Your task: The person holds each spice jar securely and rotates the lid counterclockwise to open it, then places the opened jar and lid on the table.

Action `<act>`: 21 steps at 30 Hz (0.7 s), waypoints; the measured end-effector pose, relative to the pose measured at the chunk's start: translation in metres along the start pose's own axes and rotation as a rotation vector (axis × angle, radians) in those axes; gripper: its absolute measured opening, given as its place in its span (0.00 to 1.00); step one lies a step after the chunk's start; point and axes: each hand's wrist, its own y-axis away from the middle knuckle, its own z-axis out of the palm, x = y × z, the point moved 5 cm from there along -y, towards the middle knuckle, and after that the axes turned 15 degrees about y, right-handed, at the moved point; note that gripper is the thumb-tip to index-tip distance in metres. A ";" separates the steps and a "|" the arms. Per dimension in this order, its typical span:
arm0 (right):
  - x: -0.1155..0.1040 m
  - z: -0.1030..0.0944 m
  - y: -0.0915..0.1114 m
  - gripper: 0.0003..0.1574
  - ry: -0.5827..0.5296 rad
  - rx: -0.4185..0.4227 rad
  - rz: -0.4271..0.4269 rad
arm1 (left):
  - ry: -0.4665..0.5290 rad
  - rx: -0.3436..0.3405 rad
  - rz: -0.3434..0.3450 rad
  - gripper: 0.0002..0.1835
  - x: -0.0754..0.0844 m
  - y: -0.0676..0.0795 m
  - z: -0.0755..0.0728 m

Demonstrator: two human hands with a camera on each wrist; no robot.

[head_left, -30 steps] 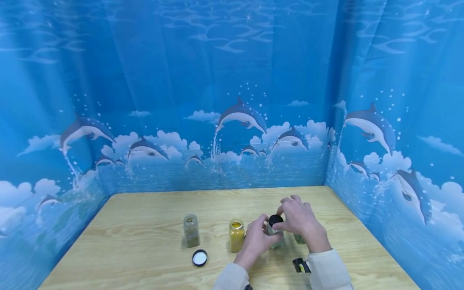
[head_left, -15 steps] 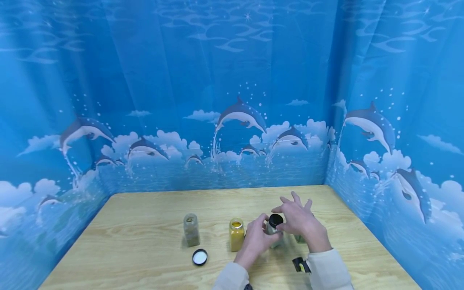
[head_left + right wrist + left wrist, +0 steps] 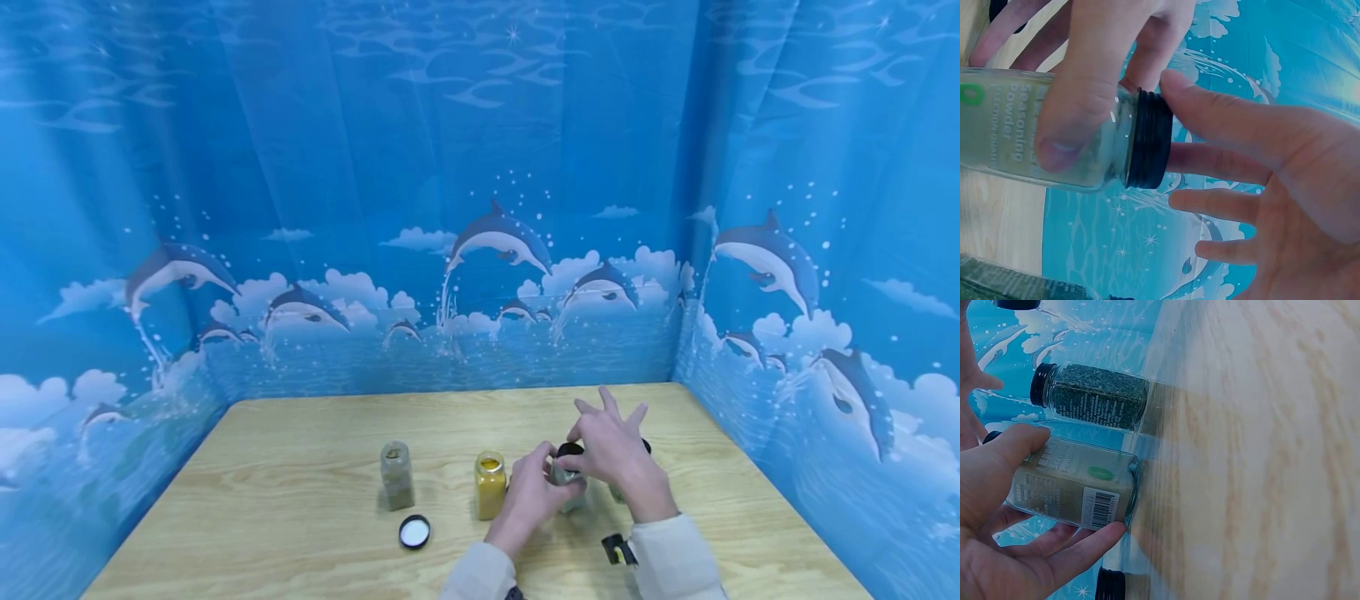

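Head view has, near the middle of the tabletop, an uncapped square glass jar of bright yellow powder (image 3: 491,493). Just to its right stands the upright clear glass jar of pale greenish seasoning powder (image 3: 1066,469), with a ribbed black screw cap (image 3: 1150,140) on its neck. The person's left hand (image 3: 531,500) is curled round this jar's body, thumb on one side and fingers on the other. At the cap is the right hand (image 3: 615,450): thumb and forefinger are set about it, the other fingers spread apart and fairly straight; whether they pinch it I cannot tell.

Farther right of the yellow jar, past the gripped one, is a square glass jar of dark green dried herbs (image 3: 1097,397), capped in black and partly hidden by the right hand. Well to the left of the yellow jar stands an uncapped glass jar of dull olive-brown powder (image 3: 397,479). A round black lid with a white lining (image 3: 414,532) lies left of the yellow jar and nearer the person. Under the yellow jar spreads a pale wood-grain table (image 3: 262,483); behind it hangs a blue dolphin-print curtain (image 3: 375,167).
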 end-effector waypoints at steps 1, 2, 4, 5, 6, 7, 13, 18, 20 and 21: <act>0.000 0.000 0.000 0.16 -0.004 -0.005 -0.005 | 0.002 0.000 0.001 0.18 0.000 0.000 0.000; 0.000 0.000 0.001 0.15 -0.010 -0.010 -0.010 | 0.002 0.002 0.004 0.18 0.000 0.000 0.000; -0.001 0.000 0.002 0.15 -0.024 -0.020 -0.022 | 0.000 0.004 0.015 0.17 0.001 0.000 0.000; -0.001 0.000 0.002 0.15 -0.031 -0.025 -0.029 | -0.003 0.006 0.022 0.17 0.001 0.000 0.000; -0.001 -0.001 0.003 0.15 -0.040 -0.031 -0.036 | -0.006 0.008 0.027 0.17 0.001 0.000 0.000; -0.001 -0.001 0.004 0.15 -0.051 -0.037 -0.043 | -0.009 0.011 0.029 0.17 0.001 0.000 0.000; -0.003 -0.002 0.006 0.19 -0.105 -0.068 -0.067 | -0.009 0.009 0.009 0.19 0.000 -0.001 0.000; -0.003 -0.002 0.006 0.21 -0.109 -0.082 -0.069 | -0.007 0.006 0.009 0.19 -0.001 -0.001 0.000; -0.003 -0.002 0.006 0.21 -0.108 -0.088 -0.066 | -0.008 0.007 0.013 0.19 -0.001 -0.001 0.000; -0.003 -0.002 0.006 0.21 -0.106 -0.089 -0.066 | -0.009 0.008 0.014 0.19 -0.001 -0.001 0.000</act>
